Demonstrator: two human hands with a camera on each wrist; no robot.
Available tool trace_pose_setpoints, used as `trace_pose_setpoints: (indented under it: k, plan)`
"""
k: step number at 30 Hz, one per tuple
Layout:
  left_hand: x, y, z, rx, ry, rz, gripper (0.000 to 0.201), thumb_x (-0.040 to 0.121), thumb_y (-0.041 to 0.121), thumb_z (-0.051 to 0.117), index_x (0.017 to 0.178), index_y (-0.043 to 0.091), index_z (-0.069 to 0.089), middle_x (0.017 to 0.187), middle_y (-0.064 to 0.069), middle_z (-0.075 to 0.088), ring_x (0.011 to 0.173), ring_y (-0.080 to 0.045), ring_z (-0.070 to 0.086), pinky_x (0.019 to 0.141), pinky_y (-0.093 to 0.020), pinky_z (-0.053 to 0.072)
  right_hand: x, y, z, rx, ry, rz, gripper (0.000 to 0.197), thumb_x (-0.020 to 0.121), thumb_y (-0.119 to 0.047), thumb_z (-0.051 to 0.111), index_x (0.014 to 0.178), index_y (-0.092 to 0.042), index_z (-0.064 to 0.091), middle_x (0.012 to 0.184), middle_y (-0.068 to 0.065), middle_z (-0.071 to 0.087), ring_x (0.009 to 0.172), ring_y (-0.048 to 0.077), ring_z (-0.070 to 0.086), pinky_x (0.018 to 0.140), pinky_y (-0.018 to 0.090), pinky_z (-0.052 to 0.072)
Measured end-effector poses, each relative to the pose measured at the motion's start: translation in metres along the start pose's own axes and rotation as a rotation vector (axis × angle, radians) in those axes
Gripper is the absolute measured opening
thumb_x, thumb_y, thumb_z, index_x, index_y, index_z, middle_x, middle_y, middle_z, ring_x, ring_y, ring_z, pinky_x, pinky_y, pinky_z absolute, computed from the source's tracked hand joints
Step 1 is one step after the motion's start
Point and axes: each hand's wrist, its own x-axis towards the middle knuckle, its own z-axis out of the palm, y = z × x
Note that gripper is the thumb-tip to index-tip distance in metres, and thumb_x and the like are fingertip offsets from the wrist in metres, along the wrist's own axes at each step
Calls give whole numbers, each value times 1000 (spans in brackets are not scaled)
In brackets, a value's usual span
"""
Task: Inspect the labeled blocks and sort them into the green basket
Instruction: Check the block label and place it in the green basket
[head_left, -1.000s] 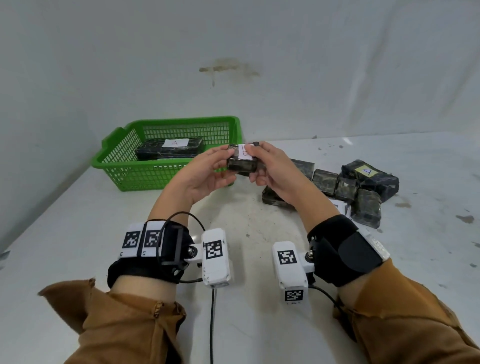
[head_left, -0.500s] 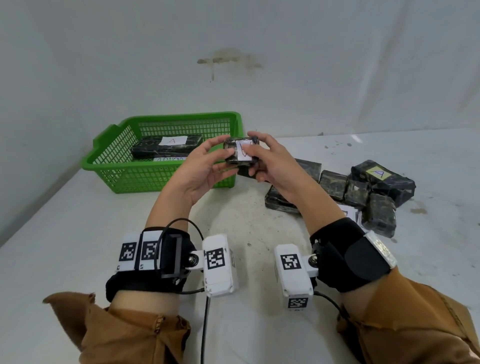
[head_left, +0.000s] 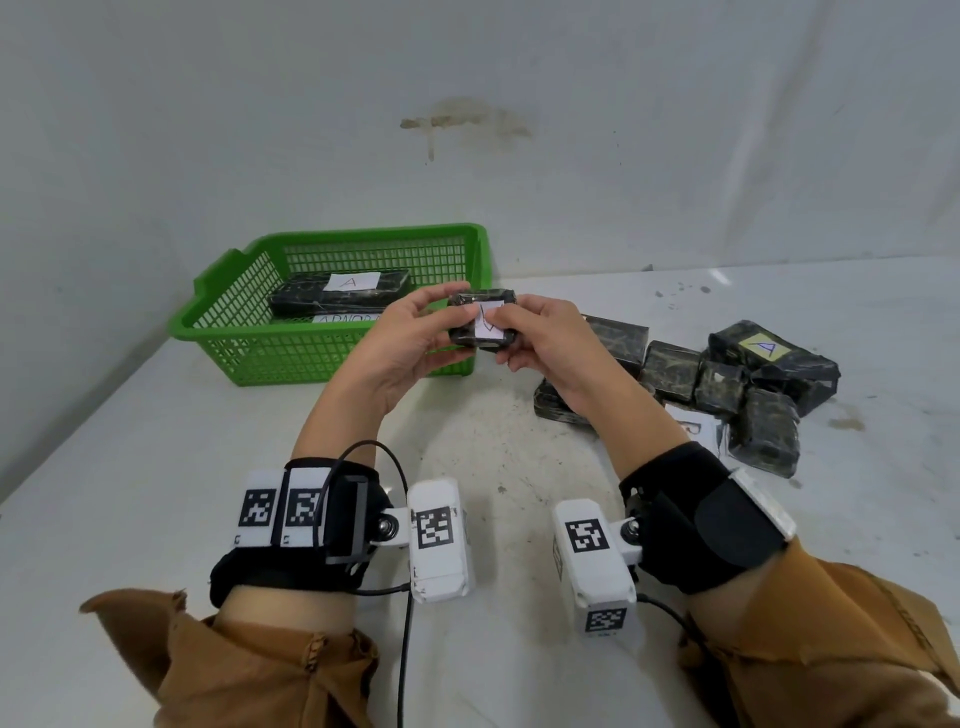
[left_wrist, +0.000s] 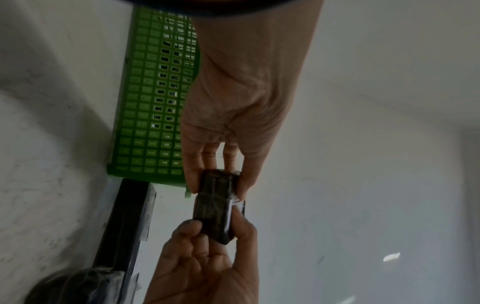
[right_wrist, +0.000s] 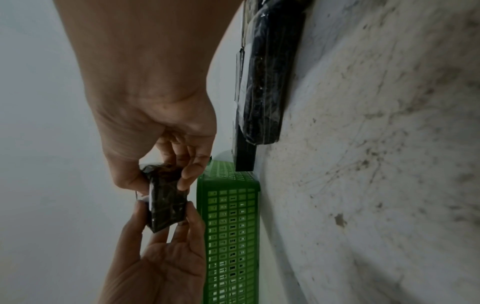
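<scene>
Above tabletop, just off the near right corner of the green plastic mesh basket (head_left: 332, 312): small dark foil-wrapped block with a white paper label (head_left: 482, 323), held clear of the surface.
Left hand (head_left: 410, 343): thumb and fingertips pinch the block's left end.
Right hand (head_left: 545, 340): fingers curled on the right end, thumb lying over part of the label.
Change: over the last second the label face has been turned up toward the head camera; hands stayed just off the basket corner.
Label: pen mark visible, letter not legible.
Meaning: inspection step under way; drop into basket not yet begun.
Basket contents: long dark block labelled A (head_left: 343, 288); another label beneath, partly hidden.
Remaining: pile of dark wrapped blocks (head_left: 727, 384) toward tabletop's right side, unsorted.
</scene>
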Motion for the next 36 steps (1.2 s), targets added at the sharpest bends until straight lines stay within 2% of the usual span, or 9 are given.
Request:
trace_pose_setpoints:
  k: [5,8,12,16,20,24,28,31,36]
  plan:
    - [-1,1,-2,-44,5,4,38,84,2,63,120,10,57,100,-8,68,72,-12,69,68,-24,57,-2,-2,-1,3,-38,5,8,84,-12,69,91,-14,66,80,2,66,58,12,58,54,19,49]
    - [-1,1,-1,-45,-19,-8,42,83,1,64,124,8,56,109,-12,68,78,-14,70,68,-23,56,-3,-4,-1,-1,-5,-3,5,83,-8,67,84,-12,65,72,3,64,54,11,57,52,17,49]
    - [0,0,1,21,29,10,43,81,3,68,123,4,56,122,-19,62,90,-20,67,70,-23,55,-3,-4,-2,20,-29,2,4,85,-7,65,86,-11,64,79,6,63,58,13,58,55,18,51]
    - [0,1,-1,40,44,18,39,82,1,67,120,3,58,115,-18,62,84,-18,65,67,-20,55,-3,-4,0,86,-28,22,14,88,-16,64,95,-4,65,84,11,61,61,17,59,55,20,52]
    - [-2,1,-1,61,-5,5,39,84,6,65,122,3,58,107,-10,65,80,-12,66,69,-21,55,-3,-4,1,35,33,3,10,89,-16,63,89,-6,66,81,11,61,56,18,59,54,20,53]
    - [-1,0,1,84,68,34,32,85,2,63,117,6,62,110,-16,64,82,-16,67,73,-23,56,-2,-4,-1,22,-23,13,3,87,-11,65,89,-10,66,80,6,65,60,15,62,61,21,56]
    - [-2,1,-1,108,57,25,31,85,5,64,116,10,62,114,-15,65,86,-16,66,75,-26,56,-2,-3,0,4,-43,-3,12,83,-5,67,93,-11,66,81,5,68,56,9,62,61,20,54]
    - [-3,2,0,140,6,-21,28,88,15,63,116,16,61,107,-7,63,89,-18,63,70,-27,57,-2,-3,0,17,-5,-27,15,83,-1,65,95,-10,64,77,2,67,57,8,62,59,19,54]
    - [-7,6,3,100,-39,-118,42,93,46,46,120,15,56,100,-7,64,88,-22,66,66,-28,57,-2,-1,-5,88,-67,-95,40,80,12,62,105,-19,59,98,-3,67,86,11,65,71,24,56]
